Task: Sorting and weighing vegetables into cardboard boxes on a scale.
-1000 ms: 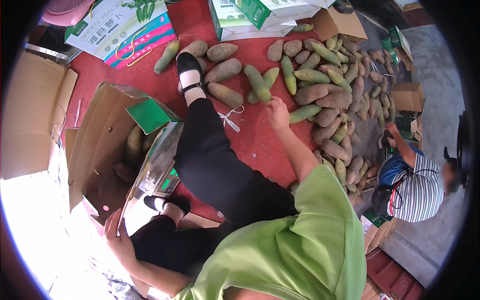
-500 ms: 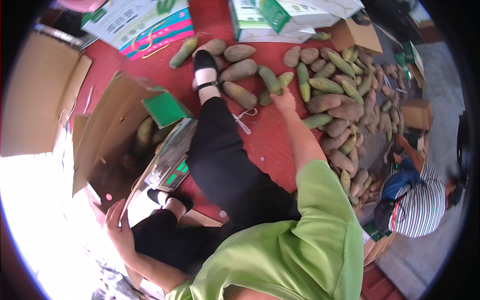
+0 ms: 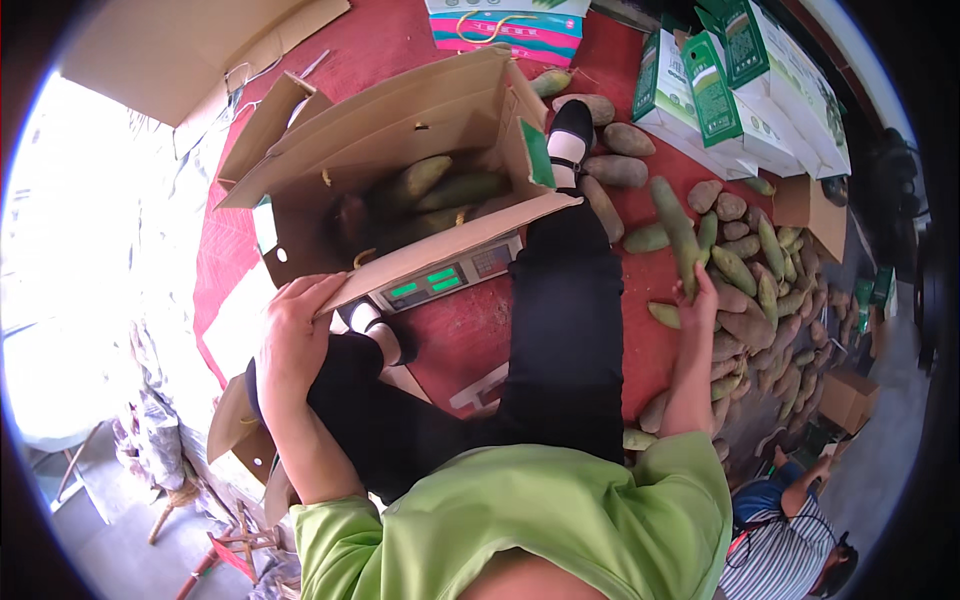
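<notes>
The hands are wide apart. The left hand (image 3: pixel 293 325) is clamped on the near flap of a large cardboard box (image 3: pixel 385 120); the right hand (image 3: pixel 697 300) grips a long green radish (image 3: pixel 673 225) by its near end, over the red floor covering (image 3: pixel 455 345) to the right.

Several radishes (image 3: pixel 422 180) already lie in the box (shadow hides how many), and it looks only partly filled. Far more remain outside: a big pile (image 3: pixel 745 325) spreads along the right, with a few strays near the far shoe (image 3: pixel 570 130).

That shoe and the dark-trousered right leg (image 3: pixel 567 310) stand between the held radish and the box, and the raised near flap hides part of the inside. Just below the flap, a scale (image 3: pixel 430 287) shows a lit green display. White-and-green cartons (image 3: pixel 770 80) stand far right; a striped-shirted co-worker (image 3: pixel 775 555) is near right.
</notes>
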The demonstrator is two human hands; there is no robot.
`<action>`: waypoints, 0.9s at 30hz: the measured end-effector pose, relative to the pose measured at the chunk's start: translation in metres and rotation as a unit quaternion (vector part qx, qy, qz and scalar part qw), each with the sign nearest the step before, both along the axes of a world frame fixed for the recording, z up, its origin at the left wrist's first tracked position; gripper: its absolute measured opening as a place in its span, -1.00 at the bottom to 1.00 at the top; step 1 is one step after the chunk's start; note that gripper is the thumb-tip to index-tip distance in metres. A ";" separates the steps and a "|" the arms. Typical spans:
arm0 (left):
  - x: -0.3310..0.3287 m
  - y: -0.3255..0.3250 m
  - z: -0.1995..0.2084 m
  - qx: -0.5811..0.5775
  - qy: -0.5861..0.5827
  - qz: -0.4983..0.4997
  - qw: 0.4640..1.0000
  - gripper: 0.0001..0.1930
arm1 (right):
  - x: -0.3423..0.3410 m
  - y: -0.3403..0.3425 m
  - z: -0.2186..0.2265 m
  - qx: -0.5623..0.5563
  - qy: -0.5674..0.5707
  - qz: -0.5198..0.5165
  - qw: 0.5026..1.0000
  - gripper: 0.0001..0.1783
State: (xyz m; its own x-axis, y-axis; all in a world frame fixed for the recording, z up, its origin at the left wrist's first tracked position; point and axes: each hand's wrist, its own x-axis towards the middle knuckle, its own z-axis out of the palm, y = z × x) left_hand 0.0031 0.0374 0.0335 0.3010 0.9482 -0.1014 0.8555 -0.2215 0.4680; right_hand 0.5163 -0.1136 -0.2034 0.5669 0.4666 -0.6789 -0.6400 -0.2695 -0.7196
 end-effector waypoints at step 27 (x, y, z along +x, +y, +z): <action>-0.012 -0.005 -0.001 -0.013 -0.011 -0.001 1.000 -0.72 | -0.199 0.201 0.246 0.354 -0.229 0.385 0.821 -0.60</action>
State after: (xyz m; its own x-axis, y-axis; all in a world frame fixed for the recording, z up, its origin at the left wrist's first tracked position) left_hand -0.0086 0.0323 0.0326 0.3043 0.9449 -0.1204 0.8452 -0.2096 0.4916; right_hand 0.3172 0.0876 0.0426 0.0386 0.9922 0.1182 -0.0940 0.1214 -0.9881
